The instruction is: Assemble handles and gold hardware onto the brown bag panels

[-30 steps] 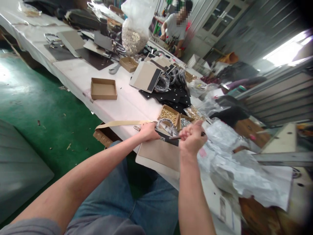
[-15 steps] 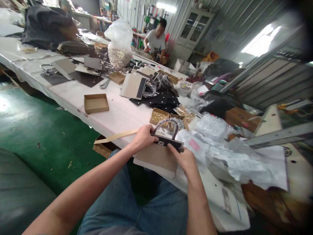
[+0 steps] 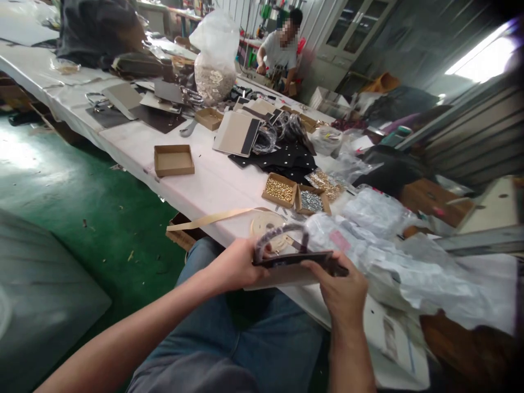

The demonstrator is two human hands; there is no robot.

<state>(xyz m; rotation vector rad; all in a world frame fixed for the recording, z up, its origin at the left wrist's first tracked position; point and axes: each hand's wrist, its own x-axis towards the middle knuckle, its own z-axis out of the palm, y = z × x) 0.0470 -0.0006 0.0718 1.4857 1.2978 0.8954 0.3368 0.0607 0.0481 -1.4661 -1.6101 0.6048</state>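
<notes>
Corrugated metal walls (image 3: 450,128) and a green floor (image 3: 135,218) frame the long white-covered table (image 3: 216,183) at whose near edge I am working. Right in front of me, over the lap, is a bag piece (image 3: 286,277): a light panel seen at a shallow slant, with a dark strip (image 3: 290,258) along its far edge and a film-wrapped handle (image 3: 268,237) arching above it. I judge the step in hand to be holding and turning this piece; what the next move calls for, I think, is a firm grip at both ends so the strip stays level. It lies between the two hands and touches both. My left hand (image 3: 241,266) pinches its left end, thumb on the near face beside the handle's foot; my right hand (image 3: 346,284) pinches the other end, with a dark object (image 3: 339,268) among its fingers, too blurred to name. Just beyond sits a coil of tan tape (image 3: 262,225), its loose strip (image 3: 216,218) running left. Farther off are gold-coloured bits (image 3: 280,191) and silver ones (image 3: 311,201), boxed side by side, then black studded cloth (image 3: 274,162). Crumpled plastic (image 3: 370,213) spreads to the right, and a co-worker (image 3: 282,54) sits well apart at the back.
</notes>
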